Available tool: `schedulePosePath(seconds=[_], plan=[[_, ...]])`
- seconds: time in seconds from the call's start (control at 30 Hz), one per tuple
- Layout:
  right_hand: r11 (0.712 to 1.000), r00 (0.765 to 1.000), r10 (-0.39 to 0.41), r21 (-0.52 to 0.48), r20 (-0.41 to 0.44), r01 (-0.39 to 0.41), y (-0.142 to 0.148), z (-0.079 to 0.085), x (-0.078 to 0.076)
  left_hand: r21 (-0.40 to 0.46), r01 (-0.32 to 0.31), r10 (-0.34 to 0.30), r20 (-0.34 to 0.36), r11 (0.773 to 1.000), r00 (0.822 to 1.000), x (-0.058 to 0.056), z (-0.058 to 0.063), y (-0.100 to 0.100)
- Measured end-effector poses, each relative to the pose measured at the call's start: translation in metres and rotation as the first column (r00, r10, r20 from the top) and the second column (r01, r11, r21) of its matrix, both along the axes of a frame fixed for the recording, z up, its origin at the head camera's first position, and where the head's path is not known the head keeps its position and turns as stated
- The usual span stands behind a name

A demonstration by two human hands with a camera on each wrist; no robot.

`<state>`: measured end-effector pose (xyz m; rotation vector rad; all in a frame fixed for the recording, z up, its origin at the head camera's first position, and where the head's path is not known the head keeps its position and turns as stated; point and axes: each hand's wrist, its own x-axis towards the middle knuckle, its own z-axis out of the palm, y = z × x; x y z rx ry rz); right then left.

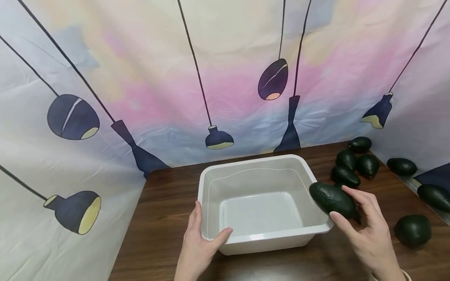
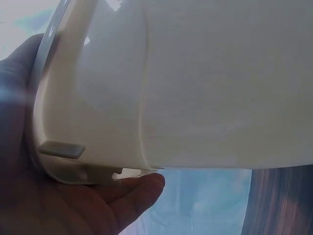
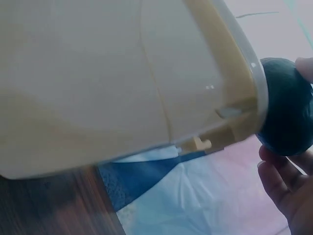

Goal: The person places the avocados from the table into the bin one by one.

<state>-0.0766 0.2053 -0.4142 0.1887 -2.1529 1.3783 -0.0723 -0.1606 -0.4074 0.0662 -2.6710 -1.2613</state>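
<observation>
At the right rim of the white rectangular plastic tub (image 1: 274, 235), right hand (image 1: 370, 229) is pinching a dark-green oval avocado (image 1: 330, 199), long axis aiming inward. Left hand (image 1: 199, 246) is gripping the near-left corner.

Bkgd cloth (image 1: 239, 78) (dk lamp prints (image 1: 218, 138))

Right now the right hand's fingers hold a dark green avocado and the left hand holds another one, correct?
Not quite: the left hand holds the white tub at its near left corner, no avocado, per the head view. The right hand does hold a dark green avocado.
</observation>
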Motion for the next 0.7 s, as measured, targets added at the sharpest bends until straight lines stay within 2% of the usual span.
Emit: schedulePosePath(seconds=[0.13, 0.37, 0.7], plan=[[0.999, 0.999, 0.05, 0.022, -0.003, -0.05, -0.005, 0.004, -0.005, -0.001, -0.007, 0.007, -0.001, 1.0, 1.0, 0.001, 0.0, 0.0], [0.998, 0.998, 0.06, 0.034, 0.015, -0.061, -0.009, 0.007, -0.006, -0.01, -0.004, 0.004, 0.0, 1.0, 1.0, 0.002, 0.001, 0.001], [0.988, 0.982, 0.137, 0.09, -0.129, -0.126, -0.012, 0.002, -0.015, -0.029, -0.014, 0.014, 0.001, 0.999, 1.0, 0.002, 0.001, 0.001]])
